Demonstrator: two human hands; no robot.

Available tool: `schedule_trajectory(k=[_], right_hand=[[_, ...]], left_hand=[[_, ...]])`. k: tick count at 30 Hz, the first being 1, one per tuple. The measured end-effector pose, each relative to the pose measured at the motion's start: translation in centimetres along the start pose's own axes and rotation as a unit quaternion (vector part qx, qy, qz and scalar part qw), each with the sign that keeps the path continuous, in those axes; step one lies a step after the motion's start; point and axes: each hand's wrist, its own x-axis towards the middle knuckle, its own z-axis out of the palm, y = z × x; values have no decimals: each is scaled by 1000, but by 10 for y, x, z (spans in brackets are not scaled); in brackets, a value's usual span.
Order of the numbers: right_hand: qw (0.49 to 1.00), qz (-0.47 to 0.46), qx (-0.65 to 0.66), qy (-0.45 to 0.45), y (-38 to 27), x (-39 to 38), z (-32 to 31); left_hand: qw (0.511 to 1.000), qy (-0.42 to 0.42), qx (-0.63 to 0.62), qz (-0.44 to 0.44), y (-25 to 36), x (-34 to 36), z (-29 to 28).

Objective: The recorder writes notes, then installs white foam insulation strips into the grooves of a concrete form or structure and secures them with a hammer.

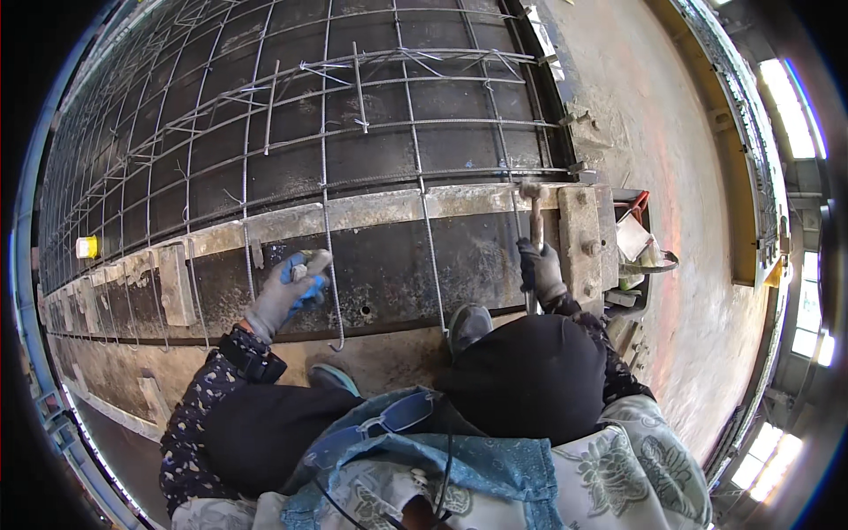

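My right hand point(541, 268), in a grey and black glove, is closed round the handle of a hammer point(537, 225). The hammer's head lies at the long, dirty edge strip point(371, 208), close to its right end. My left hand point(291, 287), in a grey and blue glove, hovers over the dark steel plate beside a hooked rebar end. Its fingers are curled together, and what they hold, if anything, I cannot make out. Beyond both hands spreads a rebar mesh point(323, 141), with bar ends passing over the strip toward me.
A bolted end block point(580, 231) stands right of the hammer. A black crate point(655, 265) with a red-handled tool sits on the concrete floor point(707, 344). A yellow and white piece point(87, 247) lies on the strip at far left. My knees and shoes are close to the plate.
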Motion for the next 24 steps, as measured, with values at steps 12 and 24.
schedule_trajectory(k=[12,24], right_hand=[[803,-293,-513,-68,-72,-22,134],[946,-162,-126,-251,-149,30,223]], left_hand=[[975,-174,-132,35,22,-19,18],[986,-73,-149,-24,-4,-29,6]])
